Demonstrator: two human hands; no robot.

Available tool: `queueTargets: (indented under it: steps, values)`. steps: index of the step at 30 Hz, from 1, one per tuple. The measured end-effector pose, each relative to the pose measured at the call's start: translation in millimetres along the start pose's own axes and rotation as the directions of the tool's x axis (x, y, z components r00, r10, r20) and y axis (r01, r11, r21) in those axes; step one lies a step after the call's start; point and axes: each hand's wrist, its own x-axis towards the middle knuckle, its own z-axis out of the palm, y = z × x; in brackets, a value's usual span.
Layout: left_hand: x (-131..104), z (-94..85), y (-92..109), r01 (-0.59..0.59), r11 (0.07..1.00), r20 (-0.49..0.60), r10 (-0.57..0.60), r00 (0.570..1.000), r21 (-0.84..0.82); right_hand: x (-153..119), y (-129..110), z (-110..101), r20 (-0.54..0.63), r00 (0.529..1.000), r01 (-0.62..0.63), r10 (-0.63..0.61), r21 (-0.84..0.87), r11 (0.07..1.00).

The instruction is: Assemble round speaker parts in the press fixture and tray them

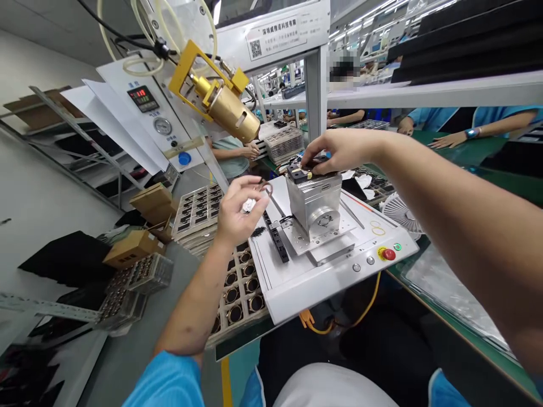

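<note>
My left hand [241,210] is raised left of the metal block, its thumb and fingers closed on a thin brownish-gold ring [267,188], seemingly a watch case. My right hand [328,151] reaches over the top of the silver metal block [316,199]. Its bent fingers and thumb press on the black fixture [299,173] there; the fingers partly hide what lies between them. Up and left of the block, the gold cylindrical press head [235,113] hangs apart from both hands.
A black slotted strip [278,240] lies on the white machine base [292,288]. Trays of round watch parts [232,295] stand at left. Tweezers [352,213], yellow rings [377,228] and a red stop button [388,254] are at right. Co-workers' hands [449,139] show across the bench.
</note>
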Motion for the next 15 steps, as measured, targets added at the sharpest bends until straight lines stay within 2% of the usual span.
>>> queueTargets:
  steps: [2,4,6,8,11,13,15]
  values:
    - [27.7,13.2,0.3,-0.042,0.999,0.039,0.042,0.998,-0.01,-1.5,-0.5,1.8,-0.055,0.998,-0.001,0.003,0.03,1.0]
    - [52.7,31.6,0.8,-0.059,0.998,0.093,0.059,0.994,-0.011,-6.4,-2.0,6.6,-0.181,0.983,0.008,0.01,0.098,0.995]
    - [73.2,52.4,1.3,-0.058,0.998,0.155,0.057,0.986,0.004,-16.0,-3.5,12.8,-0.352,0.935,0.035,0.039,0.2,0.979]
    - [87.8,70.9,1.5,-0.044,0.999,0.236,0.036,0.971,0.03,-32.4,-5.4,19.8,-0.493,0.863,0.061,0.106,0.31,0.949]
    - [95.6,86.0,0.6,-0.007,0.999,0.379,-0.012,0.925,0.05,-73.8,-9.4,33.4,-0.585,0.781,0.073,0.218,0.431,0.899]
    - [91.5,86.7,-1.2,-0.01,0.999,0.442,-0.012,0.897,0.049,-112.4,-10.3,47.4,-0.59,0.748,0.051,0.303,0.507,0.86]
    - [83.4,83.5,-4.4,-0.048,0.998,0.475,0.019,0.88,0.048,-156.1,-6.7,67.5,-0.549,0.712,-0.024,0.439,0.605,0.796]
